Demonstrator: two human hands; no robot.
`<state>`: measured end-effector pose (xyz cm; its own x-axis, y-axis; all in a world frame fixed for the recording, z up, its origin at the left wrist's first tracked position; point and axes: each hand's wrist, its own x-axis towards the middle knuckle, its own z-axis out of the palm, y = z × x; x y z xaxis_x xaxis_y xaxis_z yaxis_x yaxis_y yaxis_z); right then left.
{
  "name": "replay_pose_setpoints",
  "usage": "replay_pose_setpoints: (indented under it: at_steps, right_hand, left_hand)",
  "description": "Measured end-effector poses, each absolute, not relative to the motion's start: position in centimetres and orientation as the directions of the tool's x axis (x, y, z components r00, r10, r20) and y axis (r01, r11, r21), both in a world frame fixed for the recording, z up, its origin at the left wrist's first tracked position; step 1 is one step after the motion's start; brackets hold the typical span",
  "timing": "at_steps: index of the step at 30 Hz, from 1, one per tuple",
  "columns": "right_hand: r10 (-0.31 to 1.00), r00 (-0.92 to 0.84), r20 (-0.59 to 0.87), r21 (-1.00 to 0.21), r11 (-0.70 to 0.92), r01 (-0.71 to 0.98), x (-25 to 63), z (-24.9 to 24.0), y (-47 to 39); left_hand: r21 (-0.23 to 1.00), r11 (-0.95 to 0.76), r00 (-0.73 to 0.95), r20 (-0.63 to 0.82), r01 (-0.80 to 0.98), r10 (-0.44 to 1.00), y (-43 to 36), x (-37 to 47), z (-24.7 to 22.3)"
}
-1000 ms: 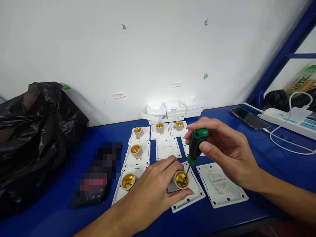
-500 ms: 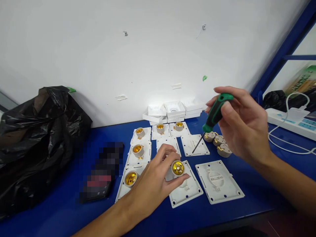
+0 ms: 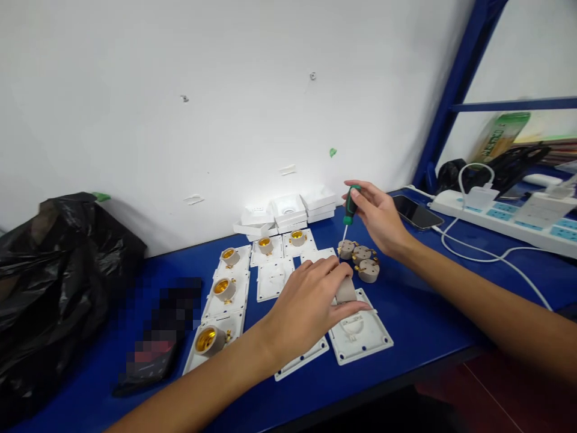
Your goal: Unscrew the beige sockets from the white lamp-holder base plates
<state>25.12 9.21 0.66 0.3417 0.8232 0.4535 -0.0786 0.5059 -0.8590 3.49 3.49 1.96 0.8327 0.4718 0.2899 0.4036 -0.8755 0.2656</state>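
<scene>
1. In front of the white covers (image 3: 288, 207), I count five mounted sockets (image 3: 224, 290), four other plates (image 3: 363, 346) (two partly hidden), three loose sockets (image 3: 368, 272), one held socket (image 3: 345, 291) and one green screwdriver (image 3: 350, 207).
2. Left hand (image 3: 315, 294): half-closed, fingers and thumb round the held socket, on my side of the covers.
3. Right hand (image 3: 381, 219): pinching the green screwdriver's handle; shaft points down, tip contact unclear to me.
4. Pose: left palm down over plates; right wrist raised, right of the covers.
</scene>
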Motion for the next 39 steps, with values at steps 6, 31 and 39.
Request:
replay_pose_setpoints:
  at_steps: [6, 31, 39]
  right_hand:
    - [0.828, 0.352, 0.437, -0.868, 0.491, -0.077, 25.5, 0.6, 9.4]
    - [0.824, 0.347, 0.447, -0.871, 0.489, -0.039, 25.3, 0.9, 9.1]
    - [0.823, 0.343, 0.453, -0.871, 0.491, -0.028, 25.3, 0.7, 9.2]
  left_hand:
    - [-0.278, -0.922, 0.948, 0.243, 0.270, 0.204, 3.4, 8.9, 1.7]
    - [-0.064, -0.966, 0.947, 0.226, 0.249, 0.228, 3.0, 6.2, 1.6]
    - [0.076, -0.959, 0.936, 0.211, 0.272, 0.282, 2.8, 5.6, 1.5]
